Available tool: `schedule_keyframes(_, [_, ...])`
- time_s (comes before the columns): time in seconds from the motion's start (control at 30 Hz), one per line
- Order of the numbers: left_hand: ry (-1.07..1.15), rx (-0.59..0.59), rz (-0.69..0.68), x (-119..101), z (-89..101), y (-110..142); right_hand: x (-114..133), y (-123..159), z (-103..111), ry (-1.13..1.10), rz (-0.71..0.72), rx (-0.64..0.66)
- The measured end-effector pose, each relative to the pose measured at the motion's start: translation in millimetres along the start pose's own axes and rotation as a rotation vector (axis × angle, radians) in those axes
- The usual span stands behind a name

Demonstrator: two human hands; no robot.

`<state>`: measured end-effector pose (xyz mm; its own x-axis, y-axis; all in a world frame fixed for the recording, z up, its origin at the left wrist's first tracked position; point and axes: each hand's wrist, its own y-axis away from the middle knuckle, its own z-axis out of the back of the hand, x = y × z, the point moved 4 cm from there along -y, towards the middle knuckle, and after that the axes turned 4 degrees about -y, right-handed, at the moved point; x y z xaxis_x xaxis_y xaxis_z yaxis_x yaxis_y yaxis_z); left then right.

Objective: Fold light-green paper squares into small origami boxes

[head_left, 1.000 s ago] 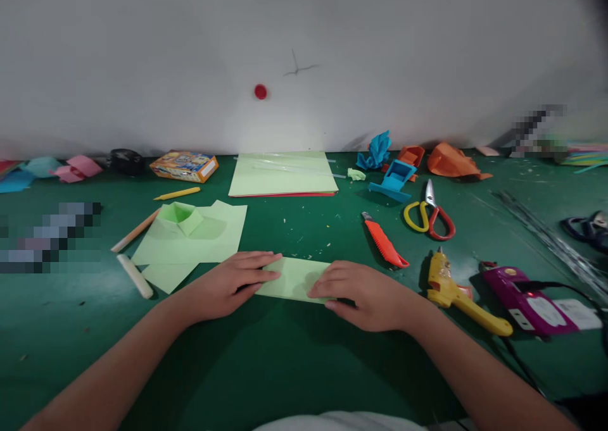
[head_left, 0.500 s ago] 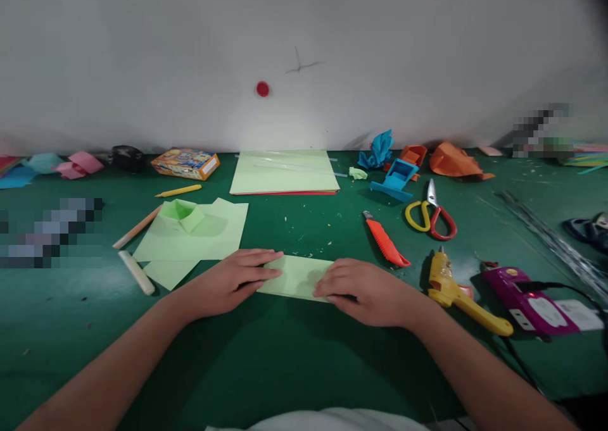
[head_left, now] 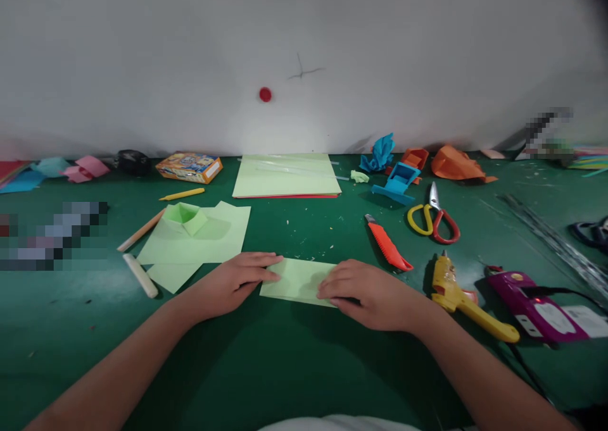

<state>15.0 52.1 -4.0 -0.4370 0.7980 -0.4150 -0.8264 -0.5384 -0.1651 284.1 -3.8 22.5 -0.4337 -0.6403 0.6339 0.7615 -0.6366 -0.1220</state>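
A strip of folded pale green paper (head_left: 297,281) lies on the green table in front of me, its ends under my hands. My left hand (head_left: 237,285) rests on the left end, fingers stretched out and lying flat. On the right end, the fingers of my right hand (head_left: 368,293) are bent and close together, with the thumb at the near edge, gripping the paper. Left of the strip, a small folded green paper box (head_left: 190,220) sits on a pale green sheet (head_left: 221,241). A smaller green piece (head_left: 175,275) pokes out below that sheet.
Beyond my right hand lie a red cutter knife (head_left: 387,244), scissors (head_left: 434,216), a yellow glue gun (head_left: 468,301) and a purple power strip (head_left: 532,307). Stacked sheets (head_left: 287,181) and a patterned box (head_left: 190,167) are near the wall. Glue sticks (head_left: 140,276) lie at left.
The whole view has shifted slightly, so everything appears a little lower. Both hands keep about the same place on the paper strip.
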Motion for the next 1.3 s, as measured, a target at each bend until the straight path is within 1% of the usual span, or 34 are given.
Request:
schedule_keyframes(0.37, [-0.042, 0.010, 0.008, -0.5, -2.3, -3.5, 2.3, 1.1, -0.3, 0.034, 0.004, 0.003])
schedule_keyframes(0.5, [-0.040, 0.011, 0.007, -0.9, -1.6, -3.5, -3.9, 3.5, 0.2, 0.022, 0.005, -0.014])
schedule_keyframes(0.7, [-0.036, 0.020, -0.004, -1.7, -1.8, -2.9, -11.9, 8.1, 3.5, 0.034, -0.057, -0.013])
schedule_keyframes(1.3, [-0.041, 0.031, -0.026, 1.2, -2.7, -1.1, -9.7, 6.9, 4.6, 0.001, -0.067, -0.005])
